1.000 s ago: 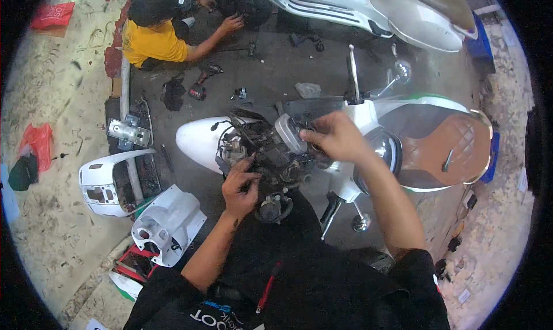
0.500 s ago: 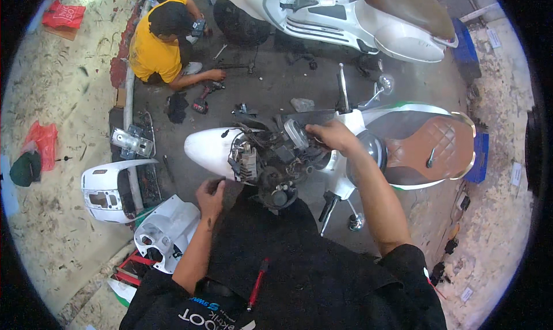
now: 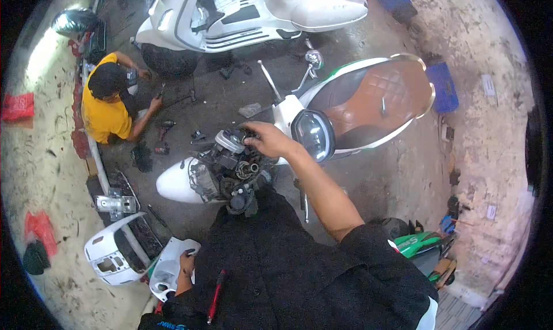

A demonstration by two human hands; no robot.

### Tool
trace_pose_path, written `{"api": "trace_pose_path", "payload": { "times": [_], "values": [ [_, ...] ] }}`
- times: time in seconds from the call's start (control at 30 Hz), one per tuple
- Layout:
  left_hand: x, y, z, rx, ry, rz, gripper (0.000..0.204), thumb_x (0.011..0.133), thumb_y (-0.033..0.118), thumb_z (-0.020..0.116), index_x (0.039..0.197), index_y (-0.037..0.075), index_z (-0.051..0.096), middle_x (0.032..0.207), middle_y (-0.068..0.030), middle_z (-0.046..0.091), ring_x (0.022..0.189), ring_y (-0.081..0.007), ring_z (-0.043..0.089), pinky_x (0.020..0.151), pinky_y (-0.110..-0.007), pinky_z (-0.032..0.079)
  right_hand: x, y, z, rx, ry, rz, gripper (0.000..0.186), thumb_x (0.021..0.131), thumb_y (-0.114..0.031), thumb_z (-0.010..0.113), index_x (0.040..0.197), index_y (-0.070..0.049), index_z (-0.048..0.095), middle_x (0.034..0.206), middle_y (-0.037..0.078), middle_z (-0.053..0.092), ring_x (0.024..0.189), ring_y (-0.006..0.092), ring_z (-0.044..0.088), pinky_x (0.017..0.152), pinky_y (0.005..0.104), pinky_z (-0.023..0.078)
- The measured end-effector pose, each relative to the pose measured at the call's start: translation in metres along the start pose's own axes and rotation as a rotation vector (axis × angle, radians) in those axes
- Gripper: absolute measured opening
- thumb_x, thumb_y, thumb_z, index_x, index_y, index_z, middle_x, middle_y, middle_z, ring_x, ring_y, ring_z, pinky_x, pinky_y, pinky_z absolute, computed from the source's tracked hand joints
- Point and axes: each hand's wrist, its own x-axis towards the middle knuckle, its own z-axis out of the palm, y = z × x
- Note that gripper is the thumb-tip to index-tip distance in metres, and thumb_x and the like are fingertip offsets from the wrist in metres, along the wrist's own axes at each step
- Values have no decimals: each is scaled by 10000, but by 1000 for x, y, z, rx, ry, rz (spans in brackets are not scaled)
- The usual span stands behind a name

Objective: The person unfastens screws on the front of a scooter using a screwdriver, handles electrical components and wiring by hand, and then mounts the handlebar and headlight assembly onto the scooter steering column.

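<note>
In front of me stands a partly stripped scooter with a white front fender [image 3: 181,182] and bare, dark front parts. My right hand [image 3: 268,140] is at these parts, fingers curled beside a round silver-rimmed unit [image 3: 228,141]; what they grip is hidden. A dark-glass display [image 3: 313,135] on the handlebar lies just right of that wrist. My left hand [image 3: 186,264] is low at the left, over a white body panel [image 3: 164,272]. Its fingers are curled around a small dark spot I cannot make out; whether they touch the panel cannot be told.
A person in a yellow shirt [image 3: 102,116] crouches at far left near a cordless drill [image 3: 165,131] and a hammer [image 3: 193,95]. A second white scooter [image 3: 242,33] stands beyond. Another white panel [image 3: 106,238] lies left. A small tool [image 3: 383,105] rests on the brown seat [image 3: 368,91].
The view has turned, shifting the scene. My left hand has drawn back from beside the fender to the white panel. My right hand stays at the scooter's front parts. The crouching person's hand now holds a tool.
</note>
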Motion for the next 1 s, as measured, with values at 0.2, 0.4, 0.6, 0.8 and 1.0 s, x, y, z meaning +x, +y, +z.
{"api": "trace_pose_path", "payload": {
  "times": [0.2, 0.4, 0.6, 0.8, 1.0],
  "values": [
    [0, 137, 8, -80, -22, 69, 323, 836, 156, 662, 1085, -26, 567, 933, -131, 663, 739, -204, 654, 593, -312, 504, -16, 13, -3, 83, -42, 164, 524, 877, -302, 600, 1315, -50, 462, 1262, 208, 541, 1173, 368, 507, 992, 434, 404],
    [-19, 196, 8, 319, -19, 15, 320, 788, 104, 714, 1049, -46, 606, 944, -116, 637, 862, -227, 623, 739, -339, 502, -22, 24, 9, 290, 69, 59, 513, 848, -270, 625, 1303, -64, 507, 1248, 203, 557, 1168, 361, 521, 1002, 423, 403],
    [-33, 243, 5, 518, -113, -118, 388, 860, 113, 651, 1190, -22, 499, 928, -163, 657, 782, -267, 669, 611, -354, 540, -13, 44, 41, 722, 224, -113, 446, 776, -149, 689, 1196, -44, 582, 1181, 198, 599, 1095, 360, 563, 932, 428, 443],
    [-54, 287, 18, 486, 3, -147, 385, 871, 68, 578, 1227, -31, 469, 984, -192, 654, 807, -277, 674, 656, -368, 559, -2, 50, 60, 768, 259, -109, 421, 754, -185, 709, 1133, -34, 607, 1074, 177, 632, 1043, 340, 583, 916, 411, 446],
    [-61, 307, 20, 724, 77, -337, 358, 875, 113, 593, 1202, -2, 503, 979, -173, 654, 817, -268, 670, 682, -383, 553, -10, 51, 51, 873, 272, -165, 326, 738, -176, 672, 1037, -48, 651, 998, 180, 654, 967, 343, 621, 815, 444, 500]
  ]
}}
